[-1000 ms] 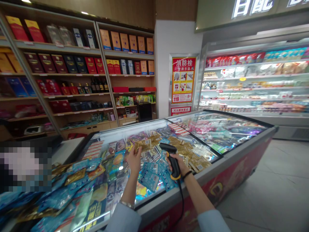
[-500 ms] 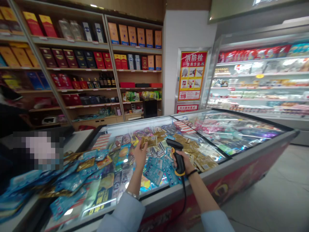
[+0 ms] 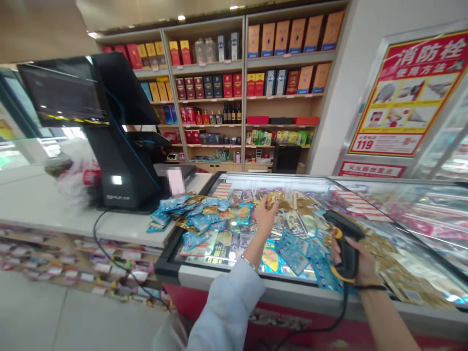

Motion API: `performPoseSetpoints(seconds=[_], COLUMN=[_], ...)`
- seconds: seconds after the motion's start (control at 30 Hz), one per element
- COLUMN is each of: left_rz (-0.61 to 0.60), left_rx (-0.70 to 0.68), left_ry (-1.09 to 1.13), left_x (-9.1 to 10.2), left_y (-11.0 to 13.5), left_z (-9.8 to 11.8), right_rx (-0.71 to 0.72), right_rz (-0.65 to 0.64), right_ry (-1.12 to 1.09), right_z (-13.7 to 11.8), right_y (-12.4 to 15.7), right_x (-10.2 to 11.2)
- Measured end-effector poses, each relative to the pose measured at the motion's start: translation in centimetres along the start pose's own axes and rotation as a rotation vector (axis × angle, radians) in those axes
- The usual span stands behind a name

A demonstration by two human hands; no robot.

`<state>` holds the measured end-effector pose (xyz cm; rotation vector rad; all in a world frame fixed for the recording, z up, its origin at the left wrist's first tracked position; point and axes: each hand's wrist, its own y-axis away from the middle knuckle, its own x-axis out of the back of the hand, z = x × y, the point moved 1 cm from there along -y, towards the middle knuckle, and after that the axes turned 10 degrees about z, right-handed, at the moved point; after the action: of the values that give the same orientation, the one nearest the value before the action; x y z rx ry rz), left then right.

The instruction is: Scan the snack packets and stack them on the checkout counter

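Observation:
My right hand [image 3: 365, 263] is wrapped around the grip of a black and yellow barcode scanner [image 3: 347, 246], its head pointing left over the packets. A cable hangs from the scanner's base. My left hand [image 3: 266, 214] has its thumb and fingers closed on a small gold packet [image 3: 273, 198] above the glass freezer top. Below and between my hands lie several blue packets [image 3: 292, 252]. More gold packets [image 3: 405, 278] are spread beside and behind my right hand. A mixed heap of blue and gold packets [image 3: 204, 222] lies at the left, across the counter and freezer edge.
The chest freezer [image 3: 234, 278] has a raised dark rim, with goods visible under its glass. At left, a checkout screen [image 3: 126, 92] and a plastic bag [image 3: 78, 170] stand on the white counter [image 3: 32, 195]. Shelves of boxes and bottles [image 3: 212, 87] line the back wall.
My view has swung left, bringing the checkout screen and counter into sight. My left hand stays closed on the gold packet, and the scanner remains in my right hand.

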<state>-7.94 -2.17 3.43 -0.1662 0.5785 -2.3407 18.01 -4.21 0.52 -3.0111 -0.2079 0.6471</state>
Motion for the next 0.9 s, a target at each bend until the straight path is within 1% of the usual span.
performPoseSetpoints(seconds=[0.07,0.17,0.27,0.37,0.5,0.63,0.77,0.83,0.9], left_rz=[0.034,0.102,0.183,0.255,0.334,0.418,0.517,0.553,0.580], left_rx=[-0.050,-0.105,-0.126,-0.126,-0.124,-0.100,-0.061,-0.051,-0.042], left_ry=[0.024,0.039,0.024,0.037,0.013,0.006,-0.023,-0.029,-0.040], left_x=[2.3,6.5,11.1,15.6,21.4,26.6,31.0,32.9,34.3], left_y=[-1.3,-3.4,-5.1,-6.4,-7.3,-7.9,-8.3,-8.4,-8.5], left_z=[0.9,2.1,2.7,2.7,2.7,2.7,2.3,1.9,1.3], right_rx=[0.045,0.092,0.073,0.059,0.003,-0.073,-0.130,-0.149,-0.169], right_rz=[-0.014,-0.057,-0.127,-0.198,-0.286,-0.401,-0.476,-0.495,-0.502], right_ry=[0.026,0.039,-0.026,-0.064,-0.088,-0.175,-0.179,-0.180,-0.194], right_z=[-0.2,-0.3,0.2,1.4,3.8,6.3,9.0,10.3,11.6], right_y=[0.0,0.0,-0.1,0.0,0.4,1.1,1.6,1.8,1.7], right_x=[-1.6,-5.3,-10.3,-15.6,-22.2,-28.0,-32.3,-33.7,-34.7])
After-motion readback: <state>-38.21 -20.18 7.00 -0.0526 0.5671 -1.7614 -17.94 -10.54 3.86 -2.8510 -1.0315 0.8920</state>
